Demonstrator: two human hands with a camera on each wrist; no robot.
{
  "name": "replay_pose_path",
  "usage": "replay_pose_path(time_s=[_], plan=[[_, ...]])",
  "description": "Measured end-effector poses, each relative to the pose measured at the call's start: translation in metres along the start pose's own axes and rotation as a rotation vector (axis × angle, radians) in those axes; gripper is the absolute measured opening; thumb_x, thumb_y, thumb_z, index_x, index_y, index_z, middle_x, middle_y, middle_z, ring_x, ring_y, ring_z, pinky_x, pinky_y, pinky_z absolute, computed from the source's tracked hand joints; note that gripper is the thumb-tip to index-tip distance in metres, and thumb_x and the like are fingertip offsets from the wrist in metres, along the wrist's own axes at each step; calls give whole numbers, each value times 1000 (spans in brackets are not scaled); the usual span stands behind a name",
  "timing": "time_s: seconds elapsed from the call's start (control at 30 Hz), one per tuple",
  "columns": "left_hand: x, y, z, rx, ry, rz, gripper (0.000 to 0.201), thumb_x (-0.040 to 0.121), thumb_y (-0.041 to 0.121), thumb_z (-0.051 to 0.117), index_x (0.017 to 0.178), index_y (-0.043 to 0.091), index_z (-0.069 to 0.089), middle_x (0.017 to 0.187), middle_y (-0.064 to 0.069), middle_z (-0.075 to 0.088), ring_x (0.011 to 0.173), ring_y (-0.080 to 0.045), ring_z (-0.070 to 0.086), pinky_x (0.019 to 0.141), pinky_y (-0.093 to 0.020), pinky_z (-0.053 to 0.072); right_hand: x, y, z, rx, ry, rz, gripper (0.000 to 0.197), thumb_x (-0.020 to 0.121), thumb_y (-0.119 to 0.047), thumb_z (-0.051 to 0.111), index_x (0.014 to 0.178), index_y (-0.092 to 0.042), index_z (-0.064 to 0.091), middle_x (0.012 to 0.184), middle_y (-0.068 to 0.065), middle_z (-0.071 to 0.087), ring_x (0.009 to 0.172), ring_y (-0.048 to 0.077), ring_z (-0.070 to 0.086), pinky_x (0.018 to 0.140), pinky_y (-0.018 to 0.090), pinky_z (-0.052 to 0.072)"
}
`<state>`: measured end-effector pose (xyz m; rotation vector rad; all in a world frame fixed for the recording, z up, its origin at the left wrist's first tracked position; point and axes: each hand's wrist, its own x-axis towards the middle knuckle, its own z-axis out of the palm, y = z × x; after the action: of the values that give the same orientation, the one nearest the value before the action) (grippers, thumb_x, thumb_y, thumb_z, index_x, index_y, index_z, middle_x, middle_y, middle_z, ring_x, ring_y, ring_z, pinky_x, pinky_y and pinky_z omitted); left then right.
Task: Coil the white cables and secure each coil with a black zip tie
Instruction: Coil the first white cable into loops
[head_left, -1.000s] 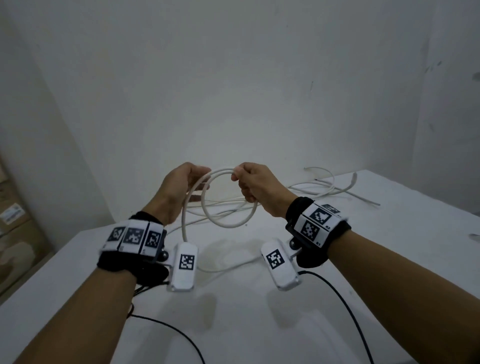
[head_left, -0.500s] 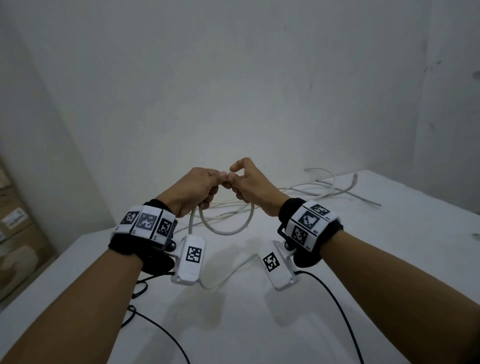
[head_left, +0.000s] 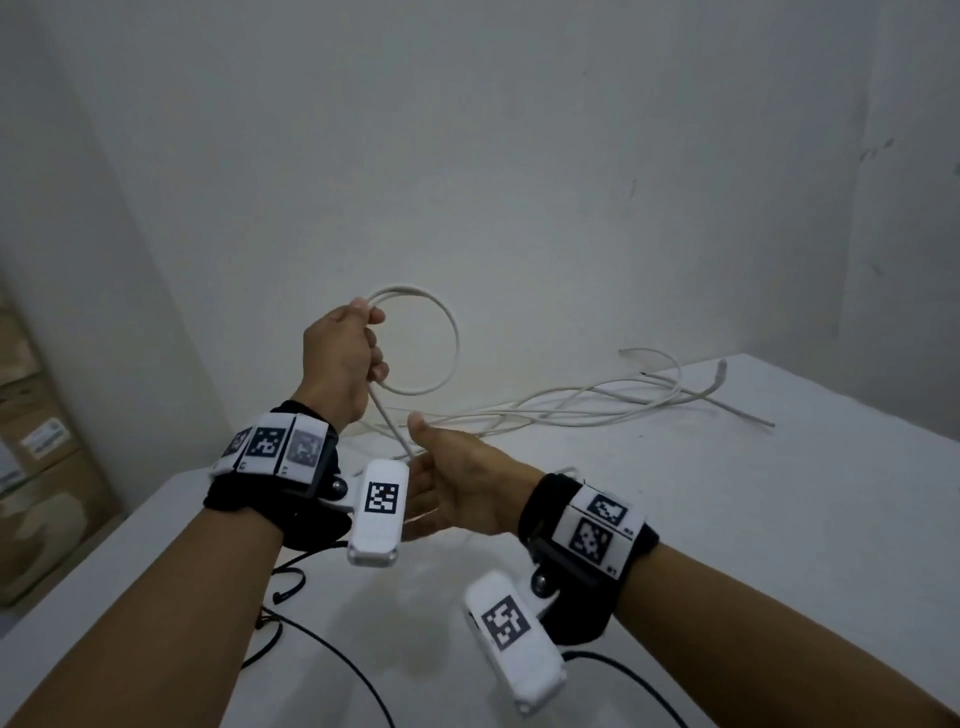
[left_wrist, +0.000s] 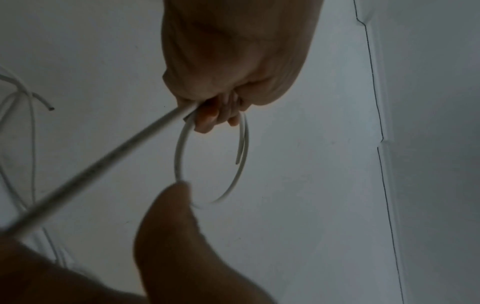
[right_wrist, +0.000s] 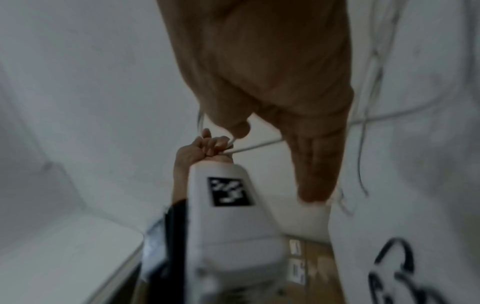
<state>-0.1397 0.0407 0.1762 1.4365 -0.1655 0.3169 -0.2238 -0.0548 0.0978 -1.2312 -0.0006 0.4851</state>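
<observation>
My left hand (head_left: 345, 353) is raised above the white table (head_left: 701, 519) and grips a small coil of white cable (head_left: 456, 340). In the left wrist view its fingers (left_wrist: 207, 117) curl round the top of the coil (left_wrist: 178, 154), and a short cut end lies along the loop. One strand (head_left: 387, 421) runs down from that fist to my right hand (head_left: 457, 488), which sits lower, thumb up and fingers straight (right_wrist: 317, 164). The strand crosses that hand; no grip on it shows. No zip tie is clearly in view.
A loose tangle of white cables (head_left: 571, 410) sprawls along the far side of the table by the wall. Thin black cords (head_left: 291, 587) lie on the near left of the table. Cardboard boxes (head_left: 31, 467) stand past the table's left edge.
Both hands were pinched together at the loop. My left hand has since lifted the coil up and left, while my right hand let go and dropped lower along the strand.
</observation>
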Motion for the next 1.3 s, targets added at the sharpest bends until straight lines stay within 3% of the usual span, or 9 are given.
replay_pose_path(time_s=[0.07,0.17,0.27,0.33,0.53,0.67,0.83,0.93,1.3], plan=[[0,-3,-5,-40,21,-14,32,102,24,42,76,12,56,46,6,32,33,-6,28,38,-18,26,14,2,2,330,74,-13,65,102,-44,29,131,14,38,126,28,55,108,37,59,82,41,50],[-1,-8,-13,-65,19,-69,31,102,25,42,77,11,56,48,5,31,34,-6,28,37,-18,26,25,-6,-3,685,179,-164,46,104,-19,18,125,14,44,128,25,55,119,35,55,89,40,43],[-3,-15,-21,-50,2,-122,30,101,24,42,79,11,56,52,4,30,35,-7,27,36,-18,25,27,-14,-16,772,298,-242,34,100,-9,17,91,-1,49,94,17,63,88,31,63,84,40,46],[-6,-19,-25,-27,-18,-138,29,101,24,42,80,10,56,50,5,29,34,-6,27,35,-17,24,28,-16,-26,796,375,-282,28,99,-8,20,86,-7,45,80,13,58,68,26,58,70,37,48],[-14,-38,-32,90,-65,-122,27,101,23,45,82,9,58,46,6,35,34,-6,28,35,-16,23,27,-23,-56,585,531,-441,22,98,-11,36,94,-9,57,67,7,48,58,20,48,56,31,46],[-20,-46,-32,70,-77,-151,28,101,24,44,83,9,58,47,6,33,35,-6,27,35,-17,22,19,-29,-66,444,423,-380,38,101,-36,39,82,-9,58,68,5,50,61,19,49,59,33,47],[-19,-53,-29,-29,-92,-235,30,103,26,41,83,8,57,45,7,31,33,-4,25,33,-16,21,14,-28,-70,50,406,-458,14,100,-15,45,91,-12,56,68,2,47,54,15,45,53,29,46],[-21,-54,-26,-14,-177,-269,29,103,26,41,84,9,56,41,11,30,32,-4,23,33,-15,19,14,-24,-74,-187,416,-566,16,100,-13,44,103,-13,60,69,1,48,52,12,48,50,28,49],[-29,-49,-19,164,-255,-163,29,102,25,43,82,9,57,43,9,30,34,-5,23,36,-15,18,13,-24,-76,-397,286,-713,25,100,-14,48,117,-12,64,73,6,56,53,14,51,46,25,49]])
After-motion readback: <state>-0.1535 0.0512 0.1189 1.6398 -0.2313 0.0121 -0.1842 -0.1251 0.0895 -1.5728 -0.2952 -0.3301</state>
